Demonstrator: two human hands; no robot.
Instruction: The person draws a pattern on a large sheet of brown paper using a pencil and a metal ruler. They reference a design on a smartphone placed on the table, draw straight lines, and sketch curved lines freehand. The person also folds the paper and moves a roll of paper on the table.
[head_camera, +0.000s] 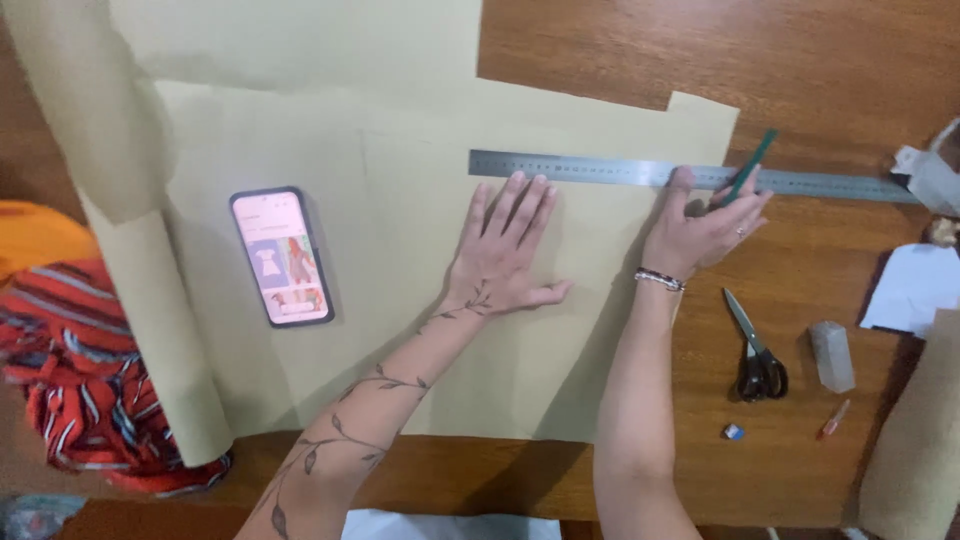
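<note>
2 bare hands at work over a wooden table (800, 60), its top warm brown with visible grain. Item 1: paper (400, 200), a large matte sheet of pale khaki, flat over most of the table and curling into a loose roll at its left edge. Item 2: ruler (600, 168), a long, thin strip of grey steel, lying level across the paper's upper right part and running past the paper's edge onto bare wood. Item 3: pencil (752, 162), a slim green stick, tilted, crossing the ruler. Left hand (500, 255): flat on the paper, fingers spread wide, fingertips just below the ruler's left end. Right hand (705, 228): fingers closed narrowly around the pencil's lower part, knuckles against the ruler's lower edge. Item 4: phone (282, 256), a dark rounded rectangle with a lit screen, on the paper, well left of the left hand. Item 5: scissors (755, 350), steel blades with black handles, on bare wood below the right hand.
</note>
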